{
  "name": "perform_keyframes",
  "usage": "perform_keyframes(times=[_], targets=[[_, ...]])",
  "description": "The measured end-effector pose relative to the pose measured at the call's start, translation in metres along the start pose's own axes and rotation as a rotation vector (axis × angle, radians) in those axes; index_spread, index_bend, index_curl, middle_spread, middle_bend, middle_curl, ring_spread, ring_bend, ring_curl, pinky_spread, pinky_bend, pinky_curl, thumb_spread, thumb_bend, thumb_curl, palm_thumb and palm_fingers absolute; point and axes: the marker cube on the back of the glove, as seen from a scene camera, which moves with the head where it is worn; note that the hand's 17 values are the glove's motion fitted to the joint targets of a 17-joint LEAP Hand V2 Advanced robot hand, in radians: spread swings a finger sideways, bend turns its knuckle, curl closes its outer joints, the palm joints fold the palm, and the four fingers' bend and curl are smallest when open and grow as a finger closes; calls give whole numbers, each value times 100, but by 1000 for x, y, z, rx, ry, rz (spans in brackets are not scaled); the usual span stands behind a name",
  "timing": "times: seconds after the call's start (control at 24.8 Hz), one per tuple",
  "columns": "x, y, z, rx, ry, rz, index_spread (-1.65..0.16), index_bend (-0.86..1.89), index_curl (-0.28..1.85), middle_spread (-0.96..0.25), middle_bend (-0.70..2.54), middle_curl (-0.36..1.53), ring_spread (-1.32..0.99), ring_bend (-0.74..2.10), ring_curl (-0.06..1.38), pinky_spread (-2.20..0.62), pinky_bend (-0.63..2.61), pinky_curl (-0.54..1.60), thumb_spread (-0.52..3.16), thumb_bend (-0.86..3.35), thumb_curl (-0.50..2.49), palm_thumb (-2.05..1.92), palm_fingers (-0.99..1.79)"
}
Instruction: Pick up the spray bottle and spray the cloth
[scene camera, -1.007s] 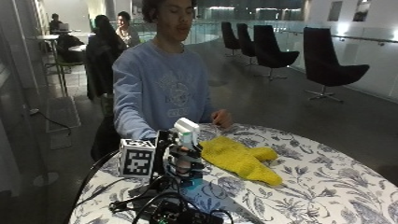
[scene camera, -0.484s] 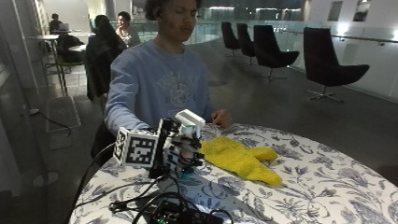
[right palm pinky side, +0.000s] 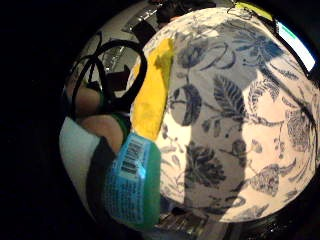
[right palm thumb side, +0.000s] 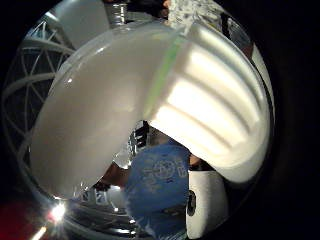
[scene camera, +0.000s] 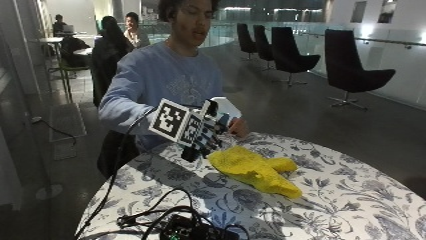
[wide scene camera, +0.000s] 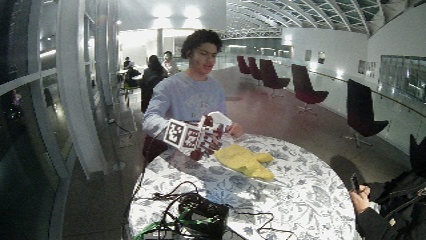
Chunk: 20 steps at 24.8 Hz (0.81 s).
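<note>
Gloved right hand (scene camera: 203, 132), fingers curled round white-headed, teal-labelled plastic spray bottle (scene camera: 223, 111); raised higher off floral-patterned round table (scene camera: 346, 200) than a second ago, nozzle turned toward crumpled yellow cloth (scene camera: 256, 170) lying just beside and below. Pick-up judged complete; spraying not yet evident.

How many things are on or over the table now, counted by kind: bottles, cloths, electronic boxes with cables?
Spray bottles: 1, the spray bottle, held above the table by the gloved right hand.
Cloths: 1, the yellow cloth, lying on the table.
Electronic boxes with cables: 1, the black box at the near edge.
Total: 3
</note>
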Motion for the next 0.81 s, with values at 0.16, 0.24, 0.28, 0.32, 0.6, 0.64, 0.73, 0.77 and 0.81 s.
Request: perform_keyframes(times=[0.16,0.24,0.28,0.32,0.6,0.64,0.73,0.77,0.81], targets=[[-3,-1,8,-102,26,113,-21,15,39,-6,24,46,-2,54,41,11,25,37,57,-3,60,102,117],[-2,-2,12,-116,36,158,-21,15,39,-6,24,46,-1,54,41,11,26,37,57,-3,61,101,117],[-2,-2,14,-121,42,176,-21,14,39,-6,24,46,-1,54,41,11,26,37,57,-3,61,101,116],[-1,-2,15,-127,47,191,-21,14,39,-6,23,46,-1,55,41,11,26,37,58,-3,61,101,116],[-1,-2,30,-175,93,213,-20,14,39,-5,23,47,-1,58,42,11,26,38,60,-3,62,99,116],[-1,-1,33,-178,98,211,-20,14,39,-5,23,47,-1,58,42,11,27,38,60,-3,62,99,116],[-3,0,36,-179,97,207,-20,14,39,-5,24,47,-1,58,42,11,27,38,61,-3,63,99,116],[-4,0,36,-178,96,205,-20,14,39,-5,24,47,-1,58,42,11,27,38,61,-3,63,99,116],[-4,1,36,-176,96,203,-20,14,39,-5,24,47,-1,58,42,11,27,38,61,-3,63,99,116]])
